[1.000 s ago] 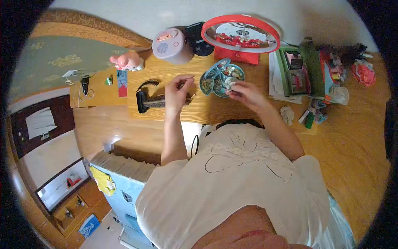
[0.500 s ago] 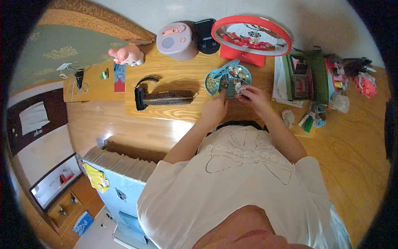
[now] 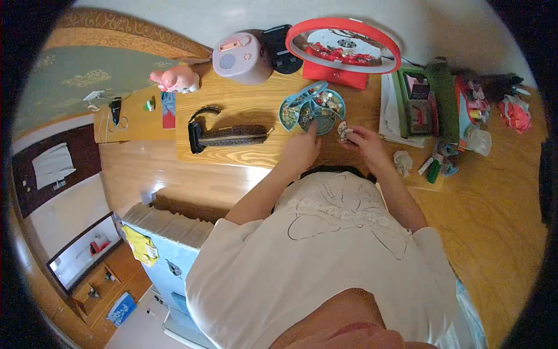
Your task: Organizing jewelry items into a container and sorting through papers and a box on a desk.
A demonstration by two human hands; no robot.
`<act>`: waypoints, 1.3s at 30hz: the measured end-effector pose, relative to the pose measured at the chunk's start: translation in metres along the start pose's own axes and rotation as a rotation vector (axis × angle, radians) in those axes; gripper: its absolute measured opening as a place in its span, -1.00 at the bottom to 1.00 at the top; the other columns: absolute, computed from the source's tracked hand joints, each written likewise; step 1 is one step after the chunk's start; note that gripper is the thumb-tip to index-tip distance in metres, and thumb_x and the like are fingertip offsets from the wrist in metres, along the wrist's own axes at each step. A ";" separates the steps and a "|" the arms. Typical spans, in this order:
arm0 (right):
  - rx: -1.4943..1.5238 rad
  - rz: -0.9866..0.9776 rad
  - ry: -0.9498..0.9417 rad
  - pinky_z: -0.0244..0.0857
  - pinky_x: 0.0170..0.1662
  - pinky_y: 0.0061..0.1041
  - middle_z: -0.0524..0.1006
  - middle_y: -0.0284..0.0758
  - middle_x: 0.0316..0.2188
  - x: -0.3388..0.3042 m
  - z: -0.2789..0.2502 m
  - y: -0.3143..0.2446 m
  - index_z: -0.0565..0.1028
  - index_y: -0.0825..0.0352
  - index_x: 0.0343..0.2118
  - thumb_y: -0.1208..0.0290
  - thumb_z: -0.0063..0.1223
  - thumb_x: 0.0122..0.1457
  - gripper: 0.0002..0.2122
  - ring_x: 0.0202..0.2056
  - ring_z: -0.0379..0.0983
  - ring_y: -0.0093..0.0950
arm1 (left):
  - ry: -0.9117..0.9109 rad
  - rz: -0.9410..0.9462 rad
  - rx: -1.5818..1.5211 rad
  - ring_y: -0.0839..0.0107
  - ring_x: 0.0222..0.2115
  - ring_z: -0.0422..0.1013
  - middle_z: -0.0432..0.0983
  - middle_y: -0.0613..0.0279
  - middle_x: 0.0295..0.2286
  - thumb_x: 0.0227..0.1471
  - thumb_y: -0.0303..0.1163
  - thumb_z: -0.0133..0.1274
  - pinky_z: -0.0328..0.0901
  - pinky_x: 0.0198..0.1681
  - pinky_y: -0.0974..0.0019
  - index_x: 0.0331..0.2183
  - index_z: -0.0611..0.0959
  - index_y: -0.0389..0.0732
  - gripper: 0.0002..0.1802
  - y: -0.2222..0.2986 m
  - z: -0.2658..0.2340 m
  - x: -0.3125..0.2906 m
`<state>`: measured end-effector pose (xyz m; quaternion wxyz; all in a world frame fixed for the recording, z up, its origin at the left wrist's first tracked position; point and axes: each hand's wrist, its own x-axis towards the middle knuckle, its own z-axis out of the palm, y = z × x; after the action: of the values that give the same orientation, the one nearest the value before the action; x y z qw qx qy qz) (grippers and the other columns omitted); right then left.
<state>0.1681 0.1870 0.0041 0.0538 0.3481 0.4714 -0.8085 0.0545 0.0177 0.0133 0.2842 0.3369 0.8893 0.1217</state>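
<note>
A round blue compartment box [image 3: 283, 121] stands on the wooden desk in front of me, its lid segment turned up toward the back. Small trinkets and beads fill several compartments; the front one shows mostly its blue bottom. My left hand [image 3: 303, 146] is at the box's near edge, its index finger stretched into the front compartment and nothing visible in its grasp. Just right of the box, my right hand [image 3: 367, 145] pinches a small grey-white piece [image 3: 343, 131] with dark parts, too small to name, held apart from the box.
Behind the box stand a red-rimmed mirror [image 3: 290, 36], a red pouch [image 3: 337, 77] and a pale pink speaker-like device [image 3: 241, 58]. A black hairbrush-like item [image 3: 196, 137] lies left. Papers [image 3: 390, 119] and a green box [image 3: 447, 110] stand right, near a crumpled wrapper [image 3: 402, 161].
My right hand has drawn right, away from the box, carrying the small grey-white piece out from over its edge. My left index finger stays in the front compartment. The whole view has shifted slightly.
</note>
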 end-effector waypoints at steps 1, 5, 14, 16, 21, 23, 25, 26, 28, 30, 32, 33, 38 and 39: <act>0.015 0.010 0.013 0.38 -0.21 -0.54 0.50 -0.27 -0.30 0.004 -0.001 0.001 0.44 0.41 -0.20 0.44 -0.04 0.11 -0.78 -0.30 0.46 -0.47 | 0.022 0.027 -0.005 0.01 -0.58 0.43 0.47 -0.08 -0.62 -0.05 -0.20 -0.07 0.30 -0.54 -0.01 0.08 0.21 -0.12 -0.37 0.002 0.003 0.003; 0.081 0.018 0.020 0.38 -0.21 -0.55 0.50 -0.28 -0.30 0.023 -0.005 0.006 0.44 0.42 -0.21 0.43 -0.04 0.11 -0.78 -0.29 0.46 -0.48 | 0.017 -0.008 -0.019 0.00 -0.54 0.43 0.48 -0.08 -0.56 -0.04 -0.17 -0.07 0.30 -0.49 -0.03 0.01 0.30 -0.09 -0.46 0.005 0.007 0.006; 0.138 -0.034 -0.016 0.38 -0.18 -0.53 0.49 -0.28 -0.31 0.045 -0.011 -0.009 0.44 0.44 -0.23 0.47 -0.05 0.10 -0.80 -0.30 0.45 -0.46 | 0.207 0.057 -0.099 0.04 -0.61 0.44 0.48 0.01 -0.64 -0.08 -0.25 0.01 0.31 -0.58 0.02 -0.21 0.41 -0.12 -0.66 -0.011 0.010 0.001; 0.146 -0.031 -0.013 0.39 -0.17 -0.53 0.49 -0.27 -0.31 0.047 -0.011 -0.011 0.44 0.45 -0.24 0.48 -0.05 0.10 -0.81 -0.30 0.45 -0.45 | 0.228 0.061 -0.140 0.04 -0.61 0.44 0.48 0.02 -0.64 -0.08 -0.25 0.01 0.32 -0.58 0.03 -0.22 0.41 -0.12 -0.67 -0.009 0.010 -0.001; 0.176 -0.044 -0.025 0.39 -0.18 -0.54 0.49 -0.26 -0.30 0.054 -0.016 -0.005 0.44 0.46 -0.24 0.48 -0.05 0.09 -0.80 -0.31 0.46 -0.45 | 0.167 0.030 -0.139 0.02 -0.58 0.43 0.47 -0.01 -0.63 -0.07 -0.22 -0.01 0.30 -0.52 0.02 -0.21 0.46 -0.09 -0.67 -0.007 0.009 -0.004; 0.140 -0.020 -0.024 0.39 -0.19 -0.54 0.49 -0.27 -0.29 0.053 -0.016 -0.004 0.43 0.45 -0.22 0.48 -0.04 0.09 -0.79 -0.32 0.47 -0.45 | 0.186 0.032 -0.149 0.04 -0.58 0.43 0.48 0.00 -0.63 -0.08 -0.22 0.01 0.31 -0.53 0.05 -0.27 0.51 -0.09 -0.71 -0.011 0.007 -0.006; 0.108 -0.010 -0.004 0.39 -0.20 -0.55 0.49 -0.27 -0.29 0.049 -0.017 -0.004 0.43 0.44 -0.21 0.48 -0.04 0.09 -0.78 -0.34 0.47 -0.46 | 0.224 0.028 -0.148 0.06 -0.60 0.44 0.48 0.02 -0.62 -0.11 -0.24 0.04 0.33 -0.54 0.07 -0.34 0.56 -0.08 -0.78 -0.021 0.008 -0.007; 0.094 -0.014 0.016 0.39 -0.21 -0.55 0.49 -0.28 -0.29 0.044 -0.017 -0.005 0.43 0.43 -0.20 0.48 -0.03 0.09 -0.78 -0.34 0.48 -0.46 | 0.246 0.017 -0.150 0.06 -0.59 0.44 0.49 0.02 -0.61 -0.11 -0.24 0.05 0.33 -0.53 0.07 -0.33 0.57 -0.06 -0.77 -0.026 0.005 -0.007; 0.087 -0.018 0.048 0.38 -0.23 -0.57 0.50 -0.29 -0.30 0.032 -0.018 -0.009 0.43 0.42 -0.20 0.47 -0.04 0.10 -0.78 -0.34 0.47 -0.49 | 0.290 -0.005 -0.154 0.07 -0.59 0.44 0.49 0.02 -0.60 -0.11 -0.25 0.06 0.33 -0.52 0.08 -0.30 0.58 -0.01 -0.76 -0.036 -0.004 -0.010; 0.101 -0.021 0.072 0.35 -0.24 -0.62 0.49 -0.30 -0.31 0.022 -0.019 -0.015 0.43 0.43 -0.20 0.46 -0.05 0.12 -0.79 -0.32 0.45 -0.54 | 0.314 -0.056 -0.132 0.06 -0.58 0.44 0.49 0.02 -0.60 -0.11 -0.24 0.06 0.33 -0.51 0.08 -0.27 0.57 -0.01 -0.73 -0.043 -0.011 -0.010; 0.101 -0.052 0.069 0.36 -0.23 -0.62 0.49 -0.31 -0.31 0.025 -0.032 -0.005 0.43 0.42 -0.20 0.46 -0.06 0.12 -0.79 -0.33 0.46 -0.53 | 0.327 -0.084 -0.138 0.06 -0.57 0.44 0.49 0.01 -0.60 -0.11 -0.24 0.06 0.34 -0.50 0.08 -0.24 0.56 -0.01 -0.70 -0.049 -0.016 -0.005; 0.101 -0.068 0.067 0.36 -0.23 -0.61 0.49 -0.31 -0.31 0.027 -0.037 0.000 0.43 0.42 -0.20 0.46 -0.06 0.12 -0.79 -0.33 0.46 -0.53 | 0.332 -0.093 -0.153 0.06 -0.56 0.44 0.49 0.01 -0.61 -0.11 -0.24 0.06 0.34 -0.50 0.08 -0.23 0.56 -0.02 -0.69 -0.051 -0.017 -0.002; 0.034 -0.065 0.069 0.36 -0.22 -0.59 0.49 -0.30 -0.29 0.014 -0.030 -0.003 0.43 0.44 -0.19 0.46 -0.05 0.12 -0.78 -0.29 0.46 -0.51 | 0.353 -0.077 -0.210 0.06 -0.55 0.44 0.47 0.00 -0.64 -0.12 -0.22 0.06 0.34 -0.47 0.05 -0.17 0.51 -0.03 -0.62 -0.056 -0.008 0.014; 0.001 -0.064 0.063 0.36 -0.22 -0.59 0.49 -0.29 -0.29 0.012 -0.027 -0.004 0.42 0.44 -0.19 0.47 -0.05 0.12 -0.78 -0.28 0.46 -0.51 | 0.333 -0.084 -0.214 0.06 -0.56 0.44 0.48 0.00 -0.64 -0.12 -0.22 0.06 0.34 -0.48 0.05 -0.18 0.50 -0.03 -0.62 -0.054 -0.007 0.014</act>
<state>0.1713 0.2140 -0.0094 0.0128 0.3581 0.4833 -0.7988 0.0135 -0.0127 -0.0093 0.1721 0.2423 0.9194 0.2577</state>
